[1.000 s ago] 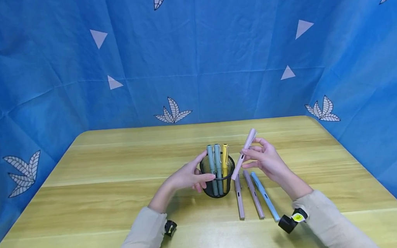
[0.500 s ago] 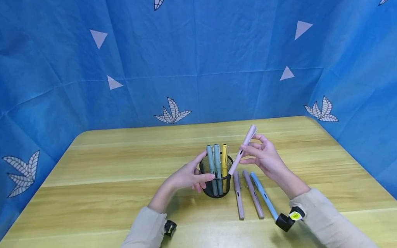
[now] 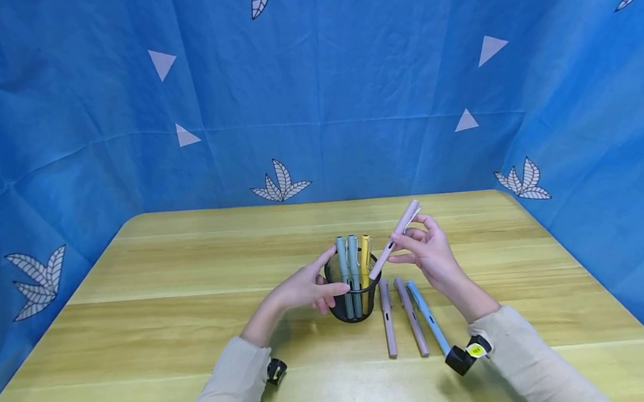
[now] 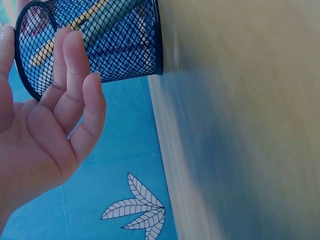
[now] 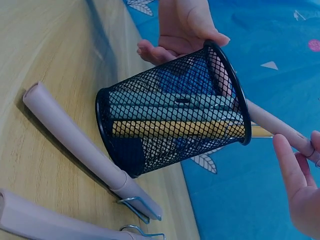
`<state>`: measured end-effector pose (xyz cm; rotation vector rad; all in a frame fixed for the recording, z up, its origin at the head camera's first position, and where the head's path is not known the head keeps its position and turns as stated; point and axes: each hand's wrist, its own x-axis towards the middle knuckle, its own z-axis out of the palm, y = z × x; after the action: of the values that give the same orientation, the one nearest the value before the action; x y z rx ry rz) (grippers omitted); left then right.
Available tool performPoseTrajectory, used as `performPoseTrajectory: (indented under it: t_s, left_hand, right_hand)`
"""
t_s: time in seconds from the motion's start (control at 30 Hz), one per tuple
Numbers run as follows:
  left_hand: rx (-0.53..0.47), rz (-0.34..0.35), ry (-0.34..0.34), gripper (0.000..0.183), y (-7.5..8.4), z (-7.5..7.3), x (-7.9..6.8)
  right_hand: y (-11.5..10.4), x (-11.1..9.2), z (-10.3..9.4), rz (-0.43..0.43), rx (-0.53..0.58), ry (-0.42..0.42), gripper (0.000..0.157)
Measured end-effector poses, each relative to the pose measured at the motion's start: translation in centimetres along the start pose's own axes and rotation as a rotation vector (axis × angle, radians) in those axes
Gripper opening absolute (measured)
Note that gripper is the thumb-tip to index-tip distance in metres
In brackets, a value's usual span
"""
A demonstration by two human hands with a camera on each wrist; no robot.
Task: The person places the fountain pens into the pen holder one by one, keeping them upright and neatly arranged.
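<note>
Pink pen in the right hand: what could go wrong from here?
1. The held pink pen is tilted, lower end at the mouth of the mesh cup; it might snag on the yellow pen.
2. The left hand holds the cup; if it slackens, a bump could tip it.
3. In the head view, the right wrist camera overlaps the light blue pen; it might nudge it, though the gap can't be judged.

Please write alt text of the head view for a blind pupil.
A right hand holds a tilted lilac pen at a black mesh cup held by the left hand. Two teal pens and a yellow pen stand inside; three more pens lie on the table.
</note>
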<state>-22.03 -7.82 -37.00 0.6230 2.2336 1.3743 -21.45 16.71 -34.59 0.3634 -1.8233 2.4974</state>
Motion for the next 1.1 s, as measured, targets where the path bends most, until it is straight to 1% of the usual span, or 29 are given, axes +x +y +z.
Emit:
performPoseTrajectory:
  t_s: [0.17, 0.33, 0.43, 0.63, 0.87, 1.1]
  left_hand:
    - [-0.004, -0.006, -0.001, 0.084, -0.06, 0.02, -0.04]
    - [-0.007, -0.008, 0.0, 0.085, -0.12, -0.04, -0.08]
    - [-0.008, -0.006, 0.002, 0.085, -0.05, -0.11, -0.15]
    - [0.003, -0.007, 0.003, 0.084, 0.03, -0.09, -0.03]
    - [0.001, -0.011, -0.001, 0.084, 0.0, 0.04, -0.08]
    - [-0.003, -0.006, -0.002, 0.084, 0.13, 0.07, -0.08]
  right_hand:
    - [0.3, 0.1, 0.23, -0.031, -0.05, -0.013, 0.031]
    - [0.46, 0.15, 0.62, -0.039, -0.098, -0.017, 0.034]
    - [0.49, 0.14, 0.81, -0.05, -0.125, -0.023, 0.033]
    - [0.59, 0.07, 0.91, -0.056, -0.151, -0.015, 0.031]
    - [0.91, -0.2, 0.92, -0.067, -0.211, -0.004, 0.029]
    - [0.94, -0.25, 1.01, -0.075, -0.224, 0.008, 0.028]
